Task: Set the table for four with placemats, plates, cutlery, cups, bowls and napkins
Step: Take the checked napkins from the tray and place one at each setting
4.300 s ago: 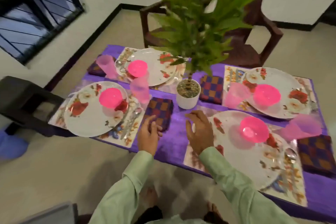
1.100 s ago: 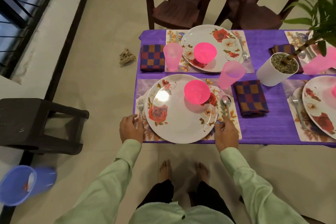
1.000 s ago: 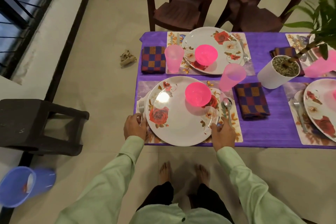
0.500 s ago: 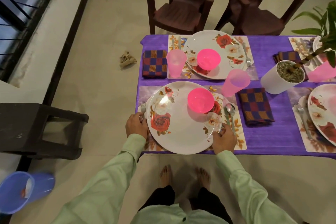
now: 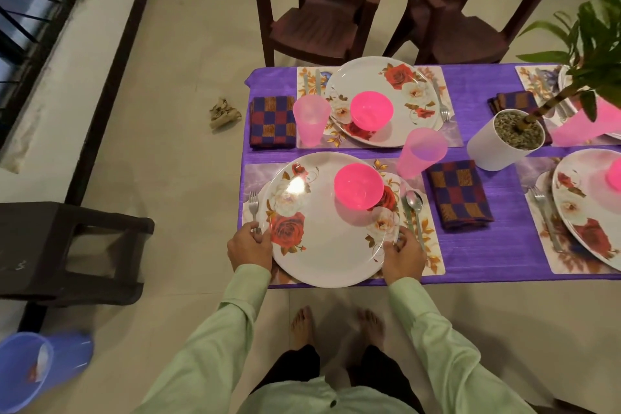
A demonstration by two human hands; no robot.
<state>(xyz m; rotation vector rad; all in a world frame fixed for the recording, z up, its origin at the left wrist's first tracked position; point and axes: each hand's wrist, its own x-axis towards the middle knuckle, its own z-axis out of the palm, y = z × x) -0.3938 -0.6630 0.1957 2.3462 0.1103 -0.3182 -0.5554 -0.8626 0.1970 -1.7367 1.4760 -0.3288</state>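
Left hand (image 5: 250,245) and right hand (image 5: 404,257) clasp the round white floral plate (image 5: 331,245), near-left corner of the bench (image 5: 504,245).
Squaring-up step, I'd judge; next, centre it on the floral placemat (image 5: 432,260) without tipping the pink plastic bowl (image 5: 359,185).

Single head-worn view, aimed steeply down, held close over the table's (image 5: 504,255) near edge, left corner included.

left hand (image 5: 249,247) grips plate (image 5: 327,245) left rim | right hand (image 5: 404,255) grips right rim

Home dining room, laid table (image 5: 470,255), plastic chairs (image 5: 316,20), potted plant (image 5: 510,134)
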